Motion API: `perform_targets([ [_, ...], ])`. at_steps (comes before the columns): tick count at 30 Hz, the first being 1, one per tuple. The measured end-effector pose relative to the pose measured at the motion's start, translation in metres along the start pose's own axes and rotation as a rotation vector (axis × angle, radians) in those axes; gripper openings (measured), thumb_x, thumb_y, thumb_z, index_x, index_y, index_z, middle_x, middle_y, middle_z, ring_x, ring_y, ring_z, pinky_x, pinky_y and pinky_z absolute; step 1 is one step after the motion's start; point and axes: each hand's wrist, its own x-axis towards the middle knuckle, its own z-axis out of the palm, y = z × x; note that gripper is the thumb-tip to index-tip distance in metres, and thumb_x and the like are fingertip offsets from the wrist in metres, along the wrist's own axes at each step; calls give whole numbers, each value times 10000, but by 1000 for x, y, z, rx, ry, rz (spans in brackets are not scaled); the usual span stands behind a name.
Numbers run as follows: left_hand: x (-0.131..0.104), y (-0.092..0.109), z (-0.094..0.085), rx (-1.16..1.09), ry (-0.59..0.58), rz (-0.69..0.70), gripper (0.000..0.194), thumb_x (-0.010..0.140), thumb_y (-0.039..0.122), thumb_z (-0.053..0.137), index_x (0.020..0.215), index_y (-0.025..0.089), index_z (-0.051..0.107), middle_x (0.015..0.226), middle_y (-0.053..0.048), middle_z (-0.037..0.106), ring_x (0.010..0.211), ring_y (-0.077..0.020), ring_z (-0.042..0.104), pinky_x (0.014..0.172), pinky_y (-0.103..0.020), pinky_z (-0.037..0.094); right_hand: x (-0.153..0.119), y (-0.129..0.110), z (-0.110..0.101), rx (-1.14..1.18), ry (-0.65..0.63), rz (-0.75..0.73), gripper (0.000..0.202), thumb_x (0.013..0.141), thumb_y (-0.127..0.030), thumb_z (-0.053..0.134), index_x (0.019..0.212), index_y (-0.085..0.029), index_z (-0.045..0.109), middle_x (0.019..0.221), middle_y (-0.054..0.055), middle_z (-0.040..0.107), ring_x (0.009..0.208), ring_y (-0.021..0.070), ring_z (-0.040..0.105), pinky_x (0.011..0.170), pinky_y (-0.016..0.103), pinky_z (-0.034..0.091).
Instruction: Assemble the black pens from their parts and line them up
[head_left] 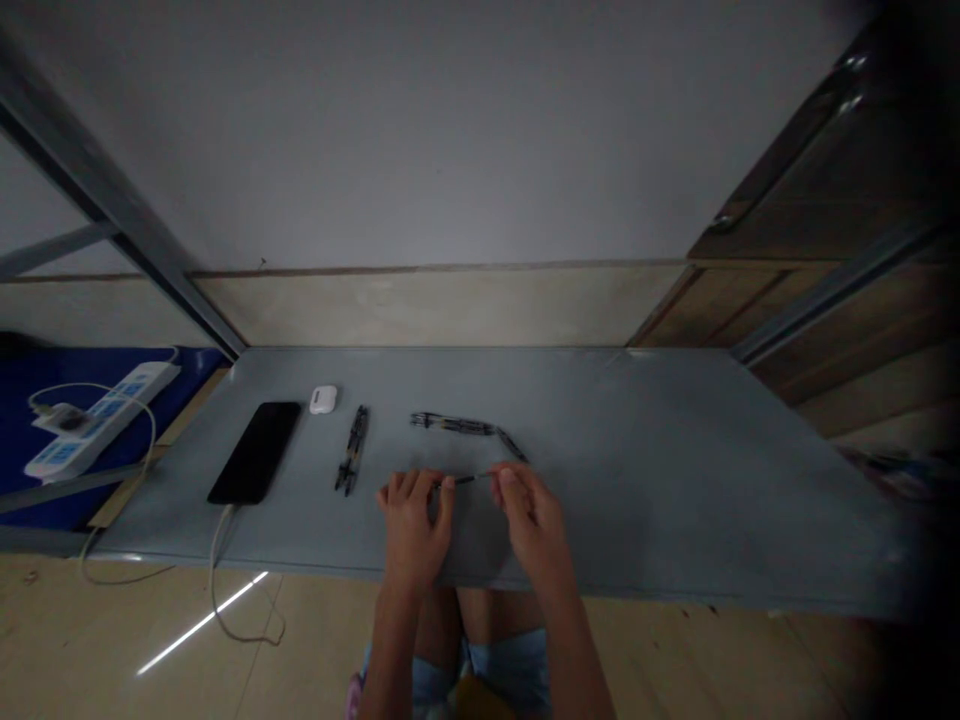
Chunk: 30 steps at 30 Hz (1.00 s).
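Pinching a slim pen piece between them, the two hands meet just over the near half of the grey table, apart from each other with the piece bridging the gap. The left hand is turned back upward, its fingers bent and spread toward the left, the thumb pointing away from the body and pressed near the dark end. The right hand closes thumb and forefinger on the paler, thinner end, its other fingers curled under toward the palm. Both wrists come in over the front edge, forearms angling inward from either side of the person's lap, where light blue shorts show.

Just beyond the right fingertips lies a short dark pen part, slanting, one end near a group of pens laid roughly crosswise. Left of the left hand, another cluster of pens points away from the person. Farther left are a white earbud case and a black phone with a pale cable hanging off the table's edge. Past the table's left end, a white power strip rests on a blue surface.
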Motion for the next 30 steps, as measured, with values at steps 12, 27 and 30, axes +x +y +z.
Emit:
perform_targets([
  [12,-3,-3,0,-52,-22,9,287,912,395,503,711,220,610,675,-12,605,727,-193,537,727,-345,351,-1,6,-16,17,-159,83,293,909,-397,493,717,-188,564,649,-13,547,626,131,532,568,219,382],
  [27,-2,-17,0,-217,-18,-79,356,922,387,450,635,190,526,586,19,533,611,-137,499,628,-266,334,-4,11,-22,-19,-186,79,350,921,-424,454,672,-196,544,604,-28,479,600,123,487,573,223,362],
  [30,-2,-23,0,-220,7,-71,329,921,385,459,671,188,543,622,11,557,642,-146,520,647,-275,341,-5,12,-23,-18,-238,65,302,912,-414,479,740,-194,593,674,-6,556,669,138,540,616,229,393],
])
